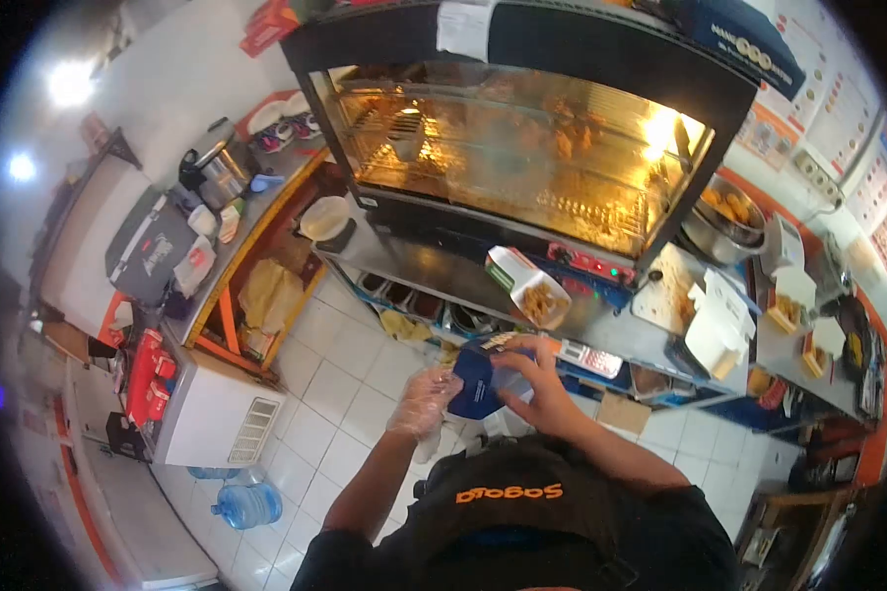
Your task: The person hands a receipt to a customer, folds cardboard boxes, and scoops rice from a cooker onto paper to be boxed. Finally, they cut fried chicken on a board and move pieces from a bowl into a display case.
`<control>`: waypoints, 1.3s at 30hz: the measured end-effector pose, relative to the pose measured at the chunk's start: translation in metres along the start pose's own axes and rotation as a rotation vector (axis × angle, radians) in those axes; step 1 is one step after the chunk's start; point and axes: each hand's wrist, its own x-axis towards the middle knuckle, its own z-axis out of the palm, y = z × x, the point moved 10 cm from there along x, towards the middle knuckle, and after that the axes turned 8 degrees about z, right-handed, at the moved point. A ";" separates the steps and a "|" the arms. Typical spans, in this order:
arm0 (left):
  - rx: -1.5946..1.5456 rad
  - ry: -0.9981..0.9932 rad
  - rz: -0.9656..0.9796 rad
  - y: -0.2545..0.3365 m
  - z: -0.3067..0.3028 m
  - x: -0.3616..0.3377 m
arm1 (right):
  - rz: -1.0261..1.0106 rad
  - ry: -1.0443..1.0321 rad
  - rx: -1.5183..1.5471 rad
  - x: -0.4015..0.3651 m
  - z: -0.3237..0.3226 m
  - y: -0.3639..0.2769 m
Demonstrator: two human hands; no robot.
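Gloved left hand (424,402) grips one side of the dark blue box (474,382); right hand (542,379) curls at the other, its grip hard to tell from here! Box between them, near the metal counter (396,258) bearing an open food carton (530,286).

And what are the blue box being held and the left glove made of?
The blue box looks like smooth printed card, given its flat panel and pale lettering, though plastic is possible. The left glove seems thin, shiny plastic: it's see-through and wrinkled.
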 end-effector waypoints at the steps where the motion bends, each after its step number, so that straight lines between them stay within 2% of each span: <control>1: -0.217 0.111 -0.143 -0.016 -0.009 -0.003 | -0.024 -0.003 -0.004 0.000 0.004 -0.007; 2: -0.440 0.214 -0.288 -0.033 -0.011 -0.009 | -0.075 -0.076 0.143 -0.002 0.013 -0.019; 3: -0.703 0.243 -0.264 -0.034 -0.007 -0.010 | -0.118 -0.150 0.291 -0.005 0.022 -0.029; 4: -0.703 0.246 -0.259 -0.034 -0.007 -0.012 | -0.124 -0.152 0.291 -0.004 0.028 -0.032; 6: -0.846 0.099 -0.019 0.001 0.000 -0.007 | -0.147 -0.028 0.399 0.001 0.025 -0.035; 7: -0.845 0.100 -0.008 0.010 -0.003 -0.005 | -0.168 -0.009 0.524 0.004 0.028 -0.028; 9: -1.155 -0.064 -0.200 0.027 0.016 -0.004 | -0.203 -0.027 0.461 0.007 0.024 -0.032; 11: -1.133 0.008 -0.204 0.019 0.007 0.001 | -0.247 -0.051 0.280 0.012 0.026 -0.039; 15: -1.046 0.149 -0.209 0.013 -0.009 0.008 | -0.299 -0.035 0.123 0.027 0.026 -0.045; 18: -1.075 0.088 -0.126 0.022 -0.017 0.019 | -0.322 0.020 0.187 0.038 0.008 -0.054; 19: -1.077 0.086 -0.124 0.023 -0.016 0.022 | -0.354 0.100 0.235 0.043 -0.005 -0.056; 21: -0.986 0.252 0.130 0.037 -0.038 0.028 | -0.351 0.139 0.246 0.052 -0.019 -0.062; 22: -0.987 0.250 0.128 0.039 -0.029 0.029 | -0.344 0.178 0.261 0.054 -0.027 -0.065; 24: -0.588 0.589 0.324 0.053 -0.042 0.013 | -0.330 0.215 0.234 0.056 -0.033 -0.071; 25: -0.420 0.617 0.485 0.067 -0.036 0.008 | -0.312 0.256 0.203 0.057 -0.037 -0.070; 28: -0.406 0.712 0.529 0.072 -0.028 0.008 | -0.274 0.322 0.213 0.062 -0.048 -0.069; 30: -0.440 0.715 0.504 0.079 -0.032 0.009 | -0.365 0.200 0.144 0.063 -0.045 -0.076; 34: -0.578 0.726 0.480 0.090 -0.039 0.010 | -0.343 0.028 0.022 0.063 -0.038 -0.078; 36: -0.691 0.601 0.404 0.093 -0.022 0.015 | -0.364 0.113 0.045 0.063 -0.037 -0.067; 39: -0.768 0.576 0.298 0.070 0.001 0.017 | -0.343 0.262 0.103 0.060 -0.038 -0.061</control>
